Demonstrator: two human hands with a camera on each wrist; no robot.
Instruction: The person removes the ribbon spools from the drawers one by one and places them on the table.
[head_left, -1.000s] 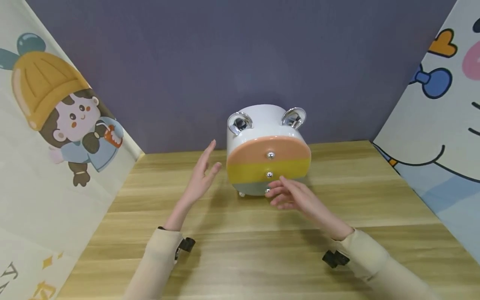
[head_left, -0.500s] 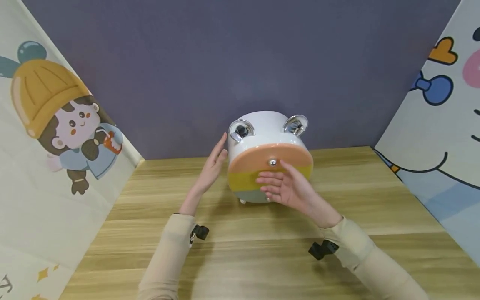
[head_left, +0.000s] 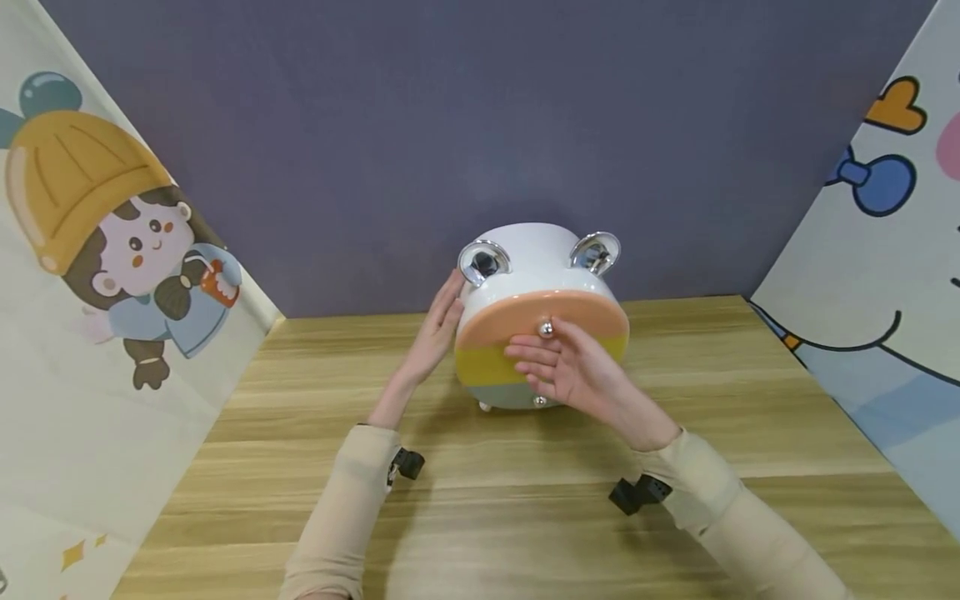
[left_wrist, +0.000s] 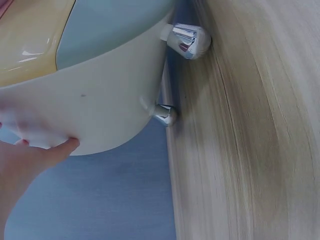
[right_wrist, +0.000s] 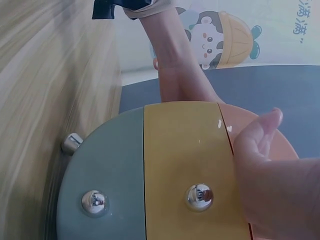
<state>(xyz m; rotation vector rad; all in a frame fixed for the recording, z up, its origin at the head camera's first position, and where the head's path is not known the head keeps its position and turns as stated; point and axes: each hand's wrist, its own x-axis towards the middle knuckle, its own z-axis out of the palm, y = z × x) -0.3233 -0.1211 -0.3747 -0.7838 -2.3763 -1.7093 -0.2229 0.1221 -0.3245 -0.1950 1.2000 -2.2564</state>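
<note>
A small rounded white drawer box [head_left: 528,258] stands on the table, its front banded in orange, yellow and grey-green with silver knobs. My left hand [head_left: 435,333] rests against the box's left side; in the left wrist view its fingertips touch the white wall. At the orange top drawer [head_left: 495,321], my right hand [head_left: 573,371] holds the silver top knob [head_left: 546,329] between thumb and index finger, the other fingers stretched across the front. That hand hides the top knob in the right wrist view, where the middle knob [right_wrist: 199,197] and bottom knob [right_wrist: 95,202] show.
Two silver ear-like rings, the left one [head_left: 483,262] and right one [head_left: 596,252], stick out on top of the box. Silver feet [left_wrist: 190,41] hold it off the wood-grain table [head_left: 480,533]. A dark wall [head_left: 375,150] stands behind; printed panels flank both sides.
My left hand has moved right and up to the box's side. My right hand has risen from near the bottom knob to the top knob. The drawers look shut throughout.
</note>
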